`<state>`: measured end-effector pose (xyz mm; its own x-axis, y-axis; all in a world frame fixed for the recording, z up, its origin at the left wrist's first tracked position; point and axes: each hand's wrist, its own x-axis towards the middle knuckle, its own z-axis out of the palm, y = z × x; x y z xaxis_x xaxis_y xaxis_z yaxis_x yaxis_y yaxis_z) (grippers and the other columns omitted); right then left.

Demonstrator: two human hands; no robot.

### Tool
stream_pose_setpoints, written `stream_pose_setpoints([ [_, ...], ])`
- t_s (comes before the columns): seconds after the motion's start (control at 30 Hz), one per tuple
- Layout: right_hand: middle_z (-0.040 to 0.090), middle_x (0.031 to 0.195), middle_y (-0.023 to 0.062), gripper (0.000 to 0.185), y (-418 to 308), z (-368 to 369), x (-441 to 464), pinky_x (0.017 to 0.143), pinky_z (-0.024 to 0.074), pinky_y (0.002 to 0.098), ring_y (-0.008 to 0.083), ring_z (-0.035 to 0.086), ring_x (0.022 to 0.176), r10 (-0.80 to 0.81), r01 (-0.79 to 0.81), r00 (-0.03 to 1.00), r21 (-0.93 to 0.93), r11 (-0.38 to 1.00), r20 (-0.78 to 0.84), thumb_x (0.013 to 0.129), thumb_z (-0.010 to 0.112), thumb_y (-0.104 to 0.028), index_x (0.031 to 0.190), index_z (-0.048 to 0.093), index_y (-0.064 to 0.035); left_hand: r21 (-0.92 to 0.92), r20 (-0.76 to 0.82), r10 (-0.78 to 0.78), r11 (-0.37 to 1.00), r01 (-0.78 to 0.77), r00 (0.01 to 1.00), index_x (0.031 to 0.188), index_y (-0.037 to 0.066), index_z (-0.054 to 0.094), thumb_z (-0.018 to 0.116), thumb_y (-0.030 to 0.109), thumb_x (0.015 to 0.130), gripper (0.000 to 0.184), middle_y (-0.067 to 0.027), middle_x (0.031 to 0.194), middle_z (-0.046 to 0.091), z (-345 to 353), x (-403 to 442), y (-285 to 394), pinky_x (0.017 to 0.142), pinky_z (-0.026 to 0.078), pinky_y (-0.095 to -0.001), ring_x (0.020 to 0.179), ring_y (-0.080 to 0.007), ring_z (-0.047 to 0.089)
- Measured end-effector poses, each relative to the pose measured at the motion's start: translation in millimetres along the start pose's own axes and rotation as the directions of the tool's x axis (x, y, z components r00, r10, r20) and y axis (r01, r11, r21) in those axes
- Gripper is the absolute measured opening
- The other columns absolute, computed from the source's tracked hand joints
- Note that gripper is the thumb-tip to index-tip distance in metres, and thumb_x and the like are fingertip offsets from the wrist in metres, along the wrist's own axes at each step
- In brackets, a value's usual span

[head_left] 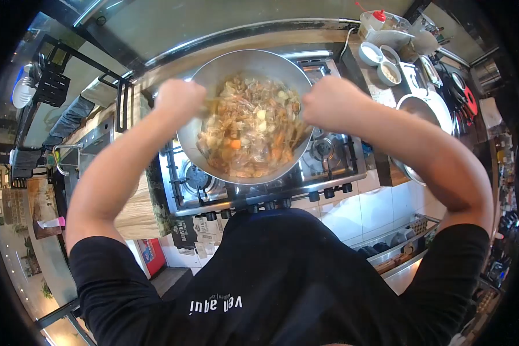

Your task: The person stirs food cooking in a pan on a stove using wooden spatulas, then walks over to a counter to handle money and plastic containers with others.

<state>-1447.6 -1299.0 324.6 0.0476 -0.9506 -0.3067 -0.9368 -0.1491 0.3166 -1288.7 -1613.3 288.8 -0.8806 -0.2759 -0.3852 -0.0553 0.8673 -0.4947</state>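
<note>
1. Hands first: from where I stand, both are closed into fists, knuckles up, at opposite sides of the wide metal pan (249,62). The left hand (180,99) sits by the left rim, the right hand (328,102) by the right.
2. A blurred tan strip (212,107) shows beside the left fist, inside the rim. I cannot tell whether that hand grips it, nor what, if anything, the right fist holds.
3. The pan lies between the 2 hands, with most of its opening on the person's side of them. It is round, so no long axis stands out, and neither hand looks clearly nearer its middle.
4. The chopped food (245,135) inside looks glossy and brown, with paler pieces and a few bright orange chunks. Its middle is smeared by blur.
5. Below sits the steel stove (335,168), with burners showing on both sides of the pan, whose base is hidden from me.
6. Beyond the stove on the right stand 3 small bowls (390,74) and a bottle with a red top (378,17); a larger bowl (441,109) lies partly behind the right forearm.
</note>
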Motion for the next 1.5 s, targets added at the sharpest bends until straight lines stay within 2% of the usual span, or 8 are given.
stream_pose_setpoints([
  [0.33, 0.077, 0.096, 0.0075, 0.006, -12, 52, 2, 0.071, 0.0661, 0.0412, 0.0263, 0.081, 0.085, 0.084, -0.075, 0.979, 0.054, 0.996, -0.186, 0.081, 0.078, -0.014, 0.085, 0.08, -0.0106, -0.48, -0.17, 0.012, 0.872, -0.093, 0.985, 0.105, 0.021, 0.08, 0.073, 0.043, 0.103, 0.023, -0.0102, 0.096, 0.082, -10, -37, 35, 0.082, 0.062, -0.0522, 0.097, -0.0346, 0.079],
  [0.47, 0.077, 0.101, 0.005, 0.011, 4, 29, -19, 0.073, 0.0657, 0.0384, 0.0244, 0.08, 0.086, 0.113, -0.125, 0.963, -0.033, 0.992, -0.245, 0.083, 0.078, -0.014, 0.093, 0.08, -0.0121, -0.3, -0.146, 0.033, 0.951, -0.076, 0.989, 0.102, 0.022, 0.081, 0.076, 0.038, 0.101, 0.017, -0.0092, 0.093, 0.082, -41, -67, 1, 0.076, 0.062, -0.0511, 0.09, -0.0334, 0.08],
  [0.67, 0.081, 0.086, 0.0089, 0.007, 13, -28, -28, 0.072, 0.0673, 0.0429, 0.0279, 0.083, 0.083, 0.074, -0.074, 0.997, -0.088, 0.993, -0.001, 0.085, 0.079, -0.012, 0.085, 0.085, -0.011, 0.105, 0.056, -0.084, 0.991, 0.078, 0.995, 0.105, 0.017, 0.085, 0.077, 0.024, 0.099, 0.012, -0.0084, 0.096, 0.084, -46, -74, -5, 0.083, 0.067, -0.0449, 0.097, -0.0286, 0.083],
  [0.8, 0.079, 0.08, 0.0083, 0.005, -14, -5, 8, 0.07, 0.0665, 0.0427, 0.0283, 0.083, 0.083, -0.088, 0.086, 0.995, -0.049, 0.995, -0.048, 0.082, 0.079, -0.012, 0.079, 0.083, -0.0138, -0.163, 0.239, -0.031, 0.984, 0.072, 0.97, 0.108, 0.015, 0.085, 0.079, 0.022, 0.093, 0.018, -0.0127, 0.107, 0.085, -32, -65, 33, 0.087, 0.067, -0.0447, 0.104, -0.0293, 0.083],
  [0.9, 0.082, 0.089, 0.0076, 0.01, -25, 12, 29, 0.073, 0.0673, 0.0442, 0.0294, 0.083, 0.087, -0.12, 0.121, 0.992, 0.01, 0.993, -0.042, 0.087, 0.076, -0.013, 0.086, 0.086, -0.0148, -0.327, 0.194, -0.044, 0.939, 0.107, 0.98, 0.111, 0.019, 0.084, 0.082, 0.033, 0.093, 0.022, -0.0128, 0.108, 0.084, -12, -56, 42, 0.089, 0.065, -0.048, 0.106, -0.0323, 0.081],
  [1.23, 0.081, 0.094, 0.0089, 0.004, 9, 16, -6, 0.073, 0.0671, 0.0427, 0.0303, 0.083, 0.088, 0.116, -0.115, 0.987, 0.015, 0.993, -0.114, 0.085, 0.08, -0.009, 0.087, 0.083, -0.0113, -0.554, 0.076, -0.216, 0.802, 0.221, 0.974, 0.11, 0.019, 0.082, 0.079, 0.037, 0.1, 0.021, -0.0134, 0.105, 0.083, -32, -63, 20, 0.089, 0.062, -0.0505, 0.103, -0.0374, 0.079],
  [1.37, 0.082, 0.095, 0.0084, 0.007, 18, -21, -27, 0.076, 0.0672, 0.0419, 0.0295, 0.083, 0.089, 0.238, -0.24, 0.968, -0.013, 0.971, -0.085, 0.081, 0.086, -0.011, 0.087, 0.084, -0.0104, -0.448, -0.261, -0.291, 0.881, 0.152, 0.92, 0.114, 0.019, 0.081, 0.076, 0.032, 0.102, 0.018, -0.0133, 0.105, 0.083, -24, -51, -9, 0.086, 0.064, -0.0517, 0.103, -0.0356, 0.08],
  [1.5, 0.084, 0.097, 0.008, 0.006, 11, -37, -15, 0.076, 0.0666, 0.0433, 0.0296, 0.083, 0.09, 0.252, -0.242, 0.962, -0.094, 0.966, 0.107, 0.085, 0.087, -0.016, 0.09, 0.086, -0.0128, -0.107, -0.288, -0.158, 0.985, 0.132, 0.944, 0.117, 0.012, 0.082, 0.073, 0.024, 0.101, 0.022, -0.0106, 0.11, 0.085, 0, 0, -8, 0.081, 0.068, -0.0435, 0.101, -0.0306, 0.084],
])
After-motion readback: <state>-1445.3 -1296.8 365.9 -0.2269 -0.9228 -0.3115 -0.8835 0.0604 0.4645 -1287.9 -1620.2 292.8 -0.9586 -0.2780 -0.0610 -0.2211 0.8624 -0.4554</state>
